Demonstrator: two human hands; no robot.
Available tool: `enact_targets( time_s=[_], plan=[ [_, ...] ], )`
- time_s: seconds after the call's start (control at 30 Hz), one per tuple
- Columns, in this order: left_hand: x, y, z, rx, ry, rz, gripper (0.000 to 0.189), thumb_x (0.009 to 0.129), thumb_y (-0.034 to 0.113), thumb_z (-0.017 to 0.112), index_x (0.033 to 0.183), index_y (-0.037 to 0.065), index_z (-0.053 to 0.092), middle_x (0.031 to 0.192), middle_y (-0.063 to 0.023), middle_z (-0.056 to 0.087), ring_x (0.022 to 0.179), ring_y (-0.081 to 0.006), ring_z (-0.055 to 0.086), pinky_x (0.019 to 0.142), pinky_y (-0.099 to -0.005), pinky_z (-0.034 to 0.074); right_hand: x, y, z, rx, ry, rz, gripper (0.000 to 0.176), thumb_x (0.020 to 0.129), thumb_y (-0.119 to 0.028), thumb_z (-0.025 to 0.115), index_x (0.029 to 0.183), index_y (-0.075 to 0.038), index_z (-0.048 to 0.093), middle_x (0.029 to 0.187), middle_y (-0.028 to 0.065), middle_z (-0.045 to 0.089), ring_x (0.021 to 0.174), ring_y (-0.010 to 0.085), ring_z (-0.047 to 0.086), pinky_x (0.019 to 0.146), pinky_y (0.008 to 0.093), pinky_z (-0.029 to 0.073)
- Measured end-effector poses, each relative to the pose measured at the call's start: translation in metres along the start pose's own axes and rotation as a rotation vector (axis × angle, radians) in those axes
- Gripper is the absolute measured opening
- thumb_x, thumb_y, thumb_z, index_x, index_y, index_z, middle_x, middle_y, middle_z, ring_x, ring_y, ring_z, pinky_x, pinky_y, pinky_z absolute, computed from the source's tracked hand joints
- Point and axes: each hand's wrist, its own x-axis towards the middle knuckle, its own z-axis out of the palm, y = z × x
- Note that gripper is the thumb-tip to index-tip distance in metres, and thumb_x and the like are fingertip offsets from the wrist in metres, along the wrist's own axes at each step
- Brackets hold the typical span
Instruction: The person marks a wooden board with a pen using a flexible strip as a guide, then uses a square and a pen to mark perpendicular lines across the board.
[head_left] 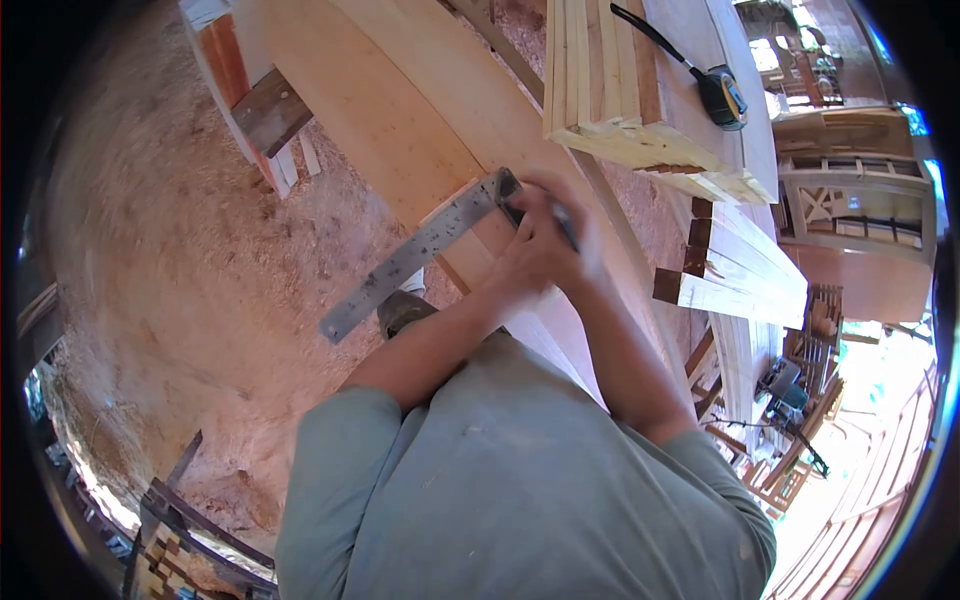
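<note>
A try square [415, 259] with a speckled metal blade and a dark stock lies across a long wooden board [400, 110]. Its blade sticks out past the board's left edge, over the ground. My left hand [528, 258] is closed around the stock near the corner. Close against it, my right hand [580, 215] overlaps the stock area and is smeared by motion; its fingers cannot be made out. A dark strip shows between the hands, perhaps the end of the stock.
Stacked planks [640, 130] stand at the upper right with a tape measure [722, 98] on top. Squared timbers [740, 265] lie below them. A power tool [785, 385] sits farther right. Wood shavings cover the ground [220, 300]. A dark wood block [270, 113] adjoins the board's left side.
</note>
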Motion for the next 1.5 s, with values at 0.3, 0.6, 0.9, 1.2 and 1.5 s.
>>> enact_targets(
  time_s=[0.3,0.6,0.9,1.2,1.5],
  plan=[
    [0.076,0.062,-0.043,0.61,-0.503,-0.029,0.028,0.088,0.023,0.058,0.066,0.012,0.071,0.07,-0.0111,0.07,0.073,-0.0335,0.07,0.071,-0.0519,0.051,-0.115,0.04,-0.06,0.174,0.372,0.247,0.029,0.107,-0.021,0.047,0.123,0.001,0.056,0.109,0.015,0.071,0.092,0.0184,0.067,0.083,0.0308,0.052],
    [0.025,0.191,-0.226,0.345,0.062,0.447,0.017,0.08,0.005,0.061,0.064,0.002,0.056,0.062,-0.0099,0.051,0.055,-0.0265,0.053,0.053,-0.0402,0.038,-0.156,0.03,-0.044,0.344,0.038,0.043,0.035,0.102,-0.015,0.06,0.13,0.004,0.053,0.121,0.0187,0.068,0.106,0.0227,0.066,0.094,0.0366,0.051],
    [-0.135,0.298,-0.288,-0.062,0.891,0.8,0.029,0.086,0.03,0.044,0.06,0.019,0.039,0.06,0.0011,0.036,0.066,-0.0147,0.038,0.074,-0.0371,0.032,-0.137,-0.072,-0.004,0.0,-0.465,-0.409,0.072,0.084,-0.026,0.079,0.14,0.002,0.044,0.125,0.0263,0.06,0.116,0.045,0.058,0.1,0.0496,0.047],
    [-0.177,0.265,-0.226,-0.54,1.041,0.494,0.021,0.085,0.028,0.058,0.074,0.011,0.055,0.092,-0.0089,0.062,0.101,-0.0268,0.057,0.11,-0.0482,0.036,-0.123,-0.054,-0.015,-0.12,-0.599,-0.25,0.038,0.081,-0.009,0.069,0.117,-0.008,0.057,0.093,0.0205,0.066,0.087,0.0437,0.064,0.075,0.0482,0.051],
    [-0.165,0.153,-0.169,-0.328,0.431,-0.917,0.032,0.079,0.021,0.084,0.095,0.005,0.062,0.09,-0.0066,0.067,0.078,-0.014,0.065,0.067,-0.0305,0.053,-0.049,0.014,-0.104,-0.542,-0.539,-0.28,0.037,0.079,-0.021,0.078,0.111,-0.01,0.066,0.084,0.0134,0.069,0.087,0.0355,0.068,0.08,0.0454,0.053]
  ],
)
